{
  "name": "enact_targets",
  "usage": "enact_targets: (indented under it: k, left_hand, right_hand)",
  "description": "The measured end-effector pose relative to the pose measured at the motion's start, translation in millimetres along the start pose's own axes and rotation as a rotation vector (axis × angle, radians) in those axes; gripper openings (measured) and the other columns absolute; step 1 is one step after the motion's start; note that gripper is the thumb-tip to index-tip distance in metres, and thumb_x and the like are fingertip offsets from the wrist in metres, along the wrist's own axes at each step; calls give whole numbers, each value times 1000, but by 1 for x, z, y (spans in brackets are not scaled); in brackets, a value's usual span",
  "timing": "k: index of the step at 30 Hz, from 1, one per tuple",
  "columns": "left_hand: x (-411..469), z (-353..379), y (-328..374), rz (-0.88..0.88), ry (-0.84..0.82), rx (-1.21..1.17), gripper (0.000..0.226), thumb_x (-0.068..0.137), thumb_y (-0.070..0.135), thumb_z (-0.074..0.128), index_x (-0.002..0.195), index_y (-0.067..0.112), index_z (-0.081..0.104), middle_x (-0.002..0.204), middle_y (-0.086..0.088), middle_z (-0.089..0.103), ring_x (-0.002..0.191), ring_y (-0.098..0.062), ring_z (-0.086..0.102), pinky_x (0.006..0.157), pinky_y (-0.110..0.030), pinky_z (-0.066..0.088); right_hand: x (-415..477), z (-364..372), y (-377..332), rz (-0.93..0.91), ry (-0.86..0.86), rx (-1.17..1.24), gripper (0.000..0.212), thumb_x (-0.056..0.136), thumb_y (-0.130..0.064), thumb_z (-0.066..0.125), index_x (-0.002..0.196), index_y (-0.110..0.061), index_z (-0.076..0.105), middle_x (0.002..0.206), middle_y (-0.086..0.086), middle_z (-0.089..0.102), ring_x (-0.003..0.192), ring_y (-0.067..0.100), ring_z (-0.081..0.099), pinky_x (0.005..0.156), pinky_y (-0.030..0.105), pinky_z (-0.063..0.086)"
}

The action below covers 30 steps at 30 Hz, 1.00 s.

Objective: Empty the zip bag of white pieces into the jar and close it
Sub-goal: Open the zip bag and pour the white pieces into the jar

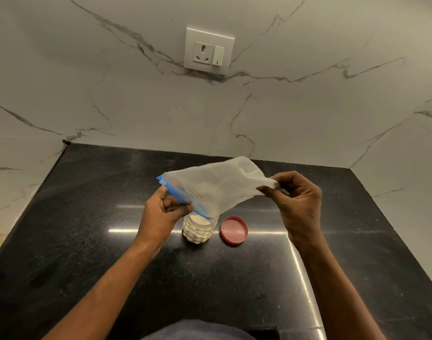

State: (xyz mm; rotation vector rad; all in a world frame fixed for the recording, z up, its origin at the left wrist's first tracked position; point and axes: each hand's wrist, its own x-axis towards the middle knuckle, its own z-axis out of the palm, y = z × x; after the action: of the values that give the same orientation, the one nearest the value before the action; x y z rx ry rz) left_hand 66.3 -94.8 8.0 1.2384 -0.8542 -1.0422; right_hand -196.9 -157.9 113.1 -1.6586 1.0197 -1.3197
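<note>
A clear jar [197, 230] full of white pieces stands open on the black counter. Above it hangs a flat, translucent zip bag [217, 185] with a blue zip strip, its mouth tilted down over the jar's opening. My left hand [164, 212] pinches the blue zip edge just left of the jar. My right hand [296, 200] pinches the bag's raised bottom corner, to the right and higher. The red lid [234, 230] lies on the counter right beside the jar, inner side up.
The black stone counter [99, 241] is walled by white marble at the back and on both sides. A wall socket with a switch [208, 51] sits high on the back wall. A dark garment shows at the bottom edge.
</note>
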Motion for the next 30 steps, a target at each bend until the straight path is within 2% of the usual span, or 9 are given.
enact_targets:
  k: [7,13,16,18,21,23,25,28,30]
  left_hand:
    - [2,-4,-6,-45,0,-6,53,82,-3,85,126,16,64,104,-5,84,101,-19,81,89,-30,65]
    - [2,-4,-5,-41,14,24,54,81,-1,86,126,20,63,101,-4,84,99,-17,81,85,-27,65]
    - [1,-3,-5,-50,22,12,53,80,-2,86,122,22,64,102,-4,84,99,-18,81,84,-28,65]
    - [1,-4,-4,-52,20,20,54,81,-1,86,123,23,63,104,-3,84,100,-17,81,86,-29,65]
    - [1,-5,-3,-53,7,34,59,83,0,85,131,23,60,105,-2,84,102,-17,80,89,-33,62]
    - [0,-4,-3,-53,-6,39,60,84,-1,84,134,21,59,106,-2,84,104,-18,80,92,-37,61]
    - [-2,-1,-3,-46,-19,40,57,84,-2,83,131,20,61,106,-1,84,103,-19,80,93,-39,62]
    - [-4,5,0,-38,-32,34,55,84,-1,83,129,20,62,108,2,84,104,-16,80,90,-35,64]
    - [-4,6,3,-21,-39,35,55,84,-1,82,128,25,61,108,3,84,103,-13,80,83,-25,64]
  right_hand:
    - [9,0,2,-44,-90,-71,20,93,-1,72,102,-18,77,100,3,79,93,21,77,83,36,65]
    - [11,2,-6,-82,-53,-136,12,84,-17,81,94,-19,75,89,3,77,84,28,76,76,43,66]
    - [10,2,-9,-93,-158,-256,14,89,-8,77,97,-20,76,94,-2,78,88,16,76,78,45,65]
    - [10,0,-13,-115,-170,-312,15,84,-21,83,96,-18,76,93,-2,77,86,17,74,75,47,64]
    - [13,-6,-19,-89,-218,-491,70,61,-58,92,117,-23,68,110,-2,70,102,19,66,84,41,58]
    - [15,0,-25,-57,-374,-564,94,58,-66,88,139,-37,53,132,-9,61,119,13,57,95,30,50]
    - [16,10,-29,-133,-438,-545,71,76,-54,83,138,-41,52,127,-12,63,110,8,62,88,30,57]
    - [24,21,-29,-274,-339,-516,20,90,-21,81,107,-12,75,96,4,77,84,20,74,67,47,62]
    - [26,27,-32,-303,-273,-526,34,89,-35,78,100,-3,78,87,12,79,75,27,76,62,48,62]
